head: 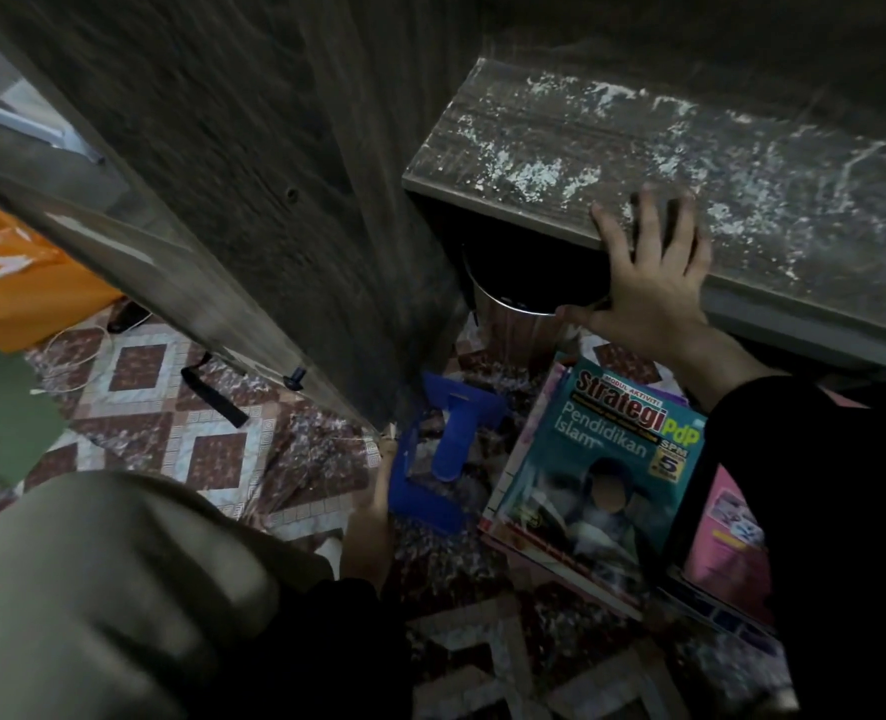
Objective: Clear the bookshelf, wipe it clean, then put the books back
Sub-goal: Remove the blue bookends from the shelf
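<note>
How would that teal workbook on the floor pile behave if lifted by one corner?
The teal workbook looks like a thin softcover, so it would probably sag and bend. Its cover seems glossy, so a push might slide it off the books beneath.

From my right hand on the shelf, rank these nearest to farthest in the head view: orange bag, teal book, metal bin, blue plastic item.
1. metal bin, under the shelf, by the right hand thumb.
2. teal book, lying below the wrist.
3. blue plastic item, left of the book.
4. orange bag, far left.
</note>
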### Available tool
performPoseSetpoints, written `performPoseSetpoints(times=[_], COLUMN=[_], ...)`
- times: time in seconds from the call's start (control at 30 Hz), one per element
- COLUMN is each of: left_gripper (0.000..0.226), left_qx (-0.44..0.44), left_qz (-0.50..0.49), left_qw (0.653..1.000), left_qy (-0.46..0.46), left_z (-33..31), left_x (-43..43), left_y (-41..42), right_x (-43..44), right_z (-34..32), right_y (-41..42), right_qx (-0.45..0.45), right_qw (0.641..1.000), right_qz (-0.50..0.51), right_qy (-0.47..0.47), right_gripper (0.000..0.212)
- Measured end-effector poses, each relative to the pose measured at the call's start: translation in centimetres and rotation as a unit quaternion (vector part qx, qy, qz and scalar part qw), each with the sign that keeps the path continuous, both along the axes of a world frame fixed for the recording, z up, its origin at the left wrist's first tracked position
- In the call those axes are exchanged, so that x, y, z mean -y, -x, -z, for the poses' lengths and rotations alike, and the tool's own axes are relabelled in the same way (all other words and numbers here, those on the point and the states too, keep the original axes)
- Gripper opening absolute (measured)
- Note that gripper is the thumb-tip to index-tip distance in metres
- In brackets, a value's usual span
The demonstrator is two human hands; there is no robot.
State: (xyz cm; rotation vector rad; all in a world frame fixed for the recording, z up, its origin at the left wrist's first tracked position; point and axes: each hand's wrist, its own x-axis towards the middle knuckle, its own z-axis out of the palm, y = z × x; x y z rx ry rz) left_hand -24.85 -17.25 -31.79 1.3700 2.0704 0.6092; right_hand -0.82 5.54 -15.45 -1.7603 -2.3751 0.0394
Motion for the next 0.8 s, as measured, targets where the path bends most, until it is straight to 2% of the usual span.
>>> performPoseSetpoints(times=[0.07,0.2,0.27,0.37,0.43,0.53,0.7,0.8], left_gripper=[0.039,0.058,0.069,0.049,0.044,0.049,0.044,0.053], left_qx=[0.032,-0.006,-0.084,-0.103,-0.095,-0.107,-0.071,-0.077], left_qz=[-0.010,0.096,0.062,0.007,-0.012,0.006,-0.023,0.011], left_qw=[0.999,0.986,0.988,0.992,0.993,0.986,0.993,0.992], left_qy=[0.021,0.133,0.117,0.068,0.073,0.130,0.091,0.101], left_z=[0.3,0.6,1.6,2.5,1.7,1.1,0.7,0.9], left_x=[0.4,1.1,1.4,1.6,1.1,0.6,-0.7,-2.3], left_y=[-0.2,-0.5,-0.1,0.2,0.5,0.9,0.5,0.0], right_x=[0.0,0.0,0.0,0.0,0.0,0.0,0.0,0.0], right_z=[-0.1,-0.3,-0.4,-0.4,-0.3,-0.4,-0.7,-0.7], right_y=[0.0,0.0,0.0,0.0,0.0,0.0,0.0,0.1], right_qx=[0.000,-0.004,-0.002,0.000,0.000,0.007,0.007,0.008], right_qw=[1.000,1.000,1.000,1.000,1.000,1.000,0.999,0.999], right_qz=[0.003,0.004,0.004,0.007,0.004,0.005,0.008,0.010], right_qy=[0.007,0.023,0.026,0.020,0.015,0.025,0.044,0.052], right_gripper=[0.102,0.102,0.103,0.103,0.103,0.103,0.104,0.104])
